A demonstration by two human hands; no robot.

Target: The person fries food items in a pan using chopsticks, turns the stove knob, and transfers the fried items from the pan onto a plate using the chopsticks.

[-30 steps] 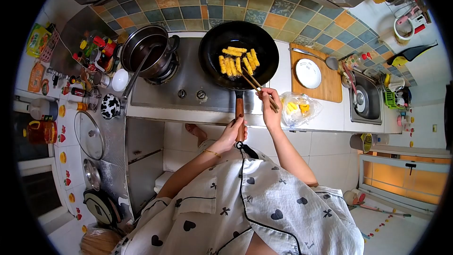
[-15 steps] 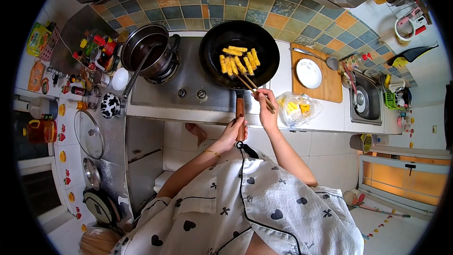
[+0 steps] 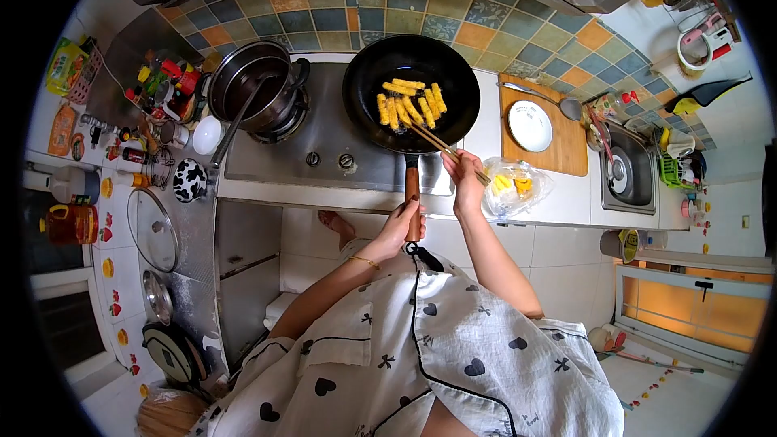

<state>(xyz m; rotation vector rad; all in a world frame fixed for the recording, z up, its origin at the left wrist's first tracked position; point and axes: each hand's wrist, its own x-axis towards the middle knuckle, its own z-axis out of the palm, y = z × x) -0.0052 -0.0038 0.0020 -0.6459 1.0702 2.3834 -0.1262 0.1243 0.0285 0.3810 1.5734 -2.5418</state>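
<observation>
A black frying pan sits on the right side of the gas stove, its wooden handle pointing toward me. Wrapped around that handle is my left hand, closed. My right hand grips a pair of wooden chopsticks whose tips reach into the pan. Several golden-yellow fried strips lie in the pan, most side by side and one crosswise at the far end. The chopstick tips are at the lower strips; I cannot tell whether they pinch one.
Left of the pan, a dark pot with a ladle stands on the other burner. On the right are a clear plastic bag with yellow pieces, a white plate on a wooden cutting board, and a sink.
My right hand has shifted slightly to the right, with the chopsticks now leaning at a lower slant and closer together. My left hand, the pan and the strips look unmoved.
</observation>
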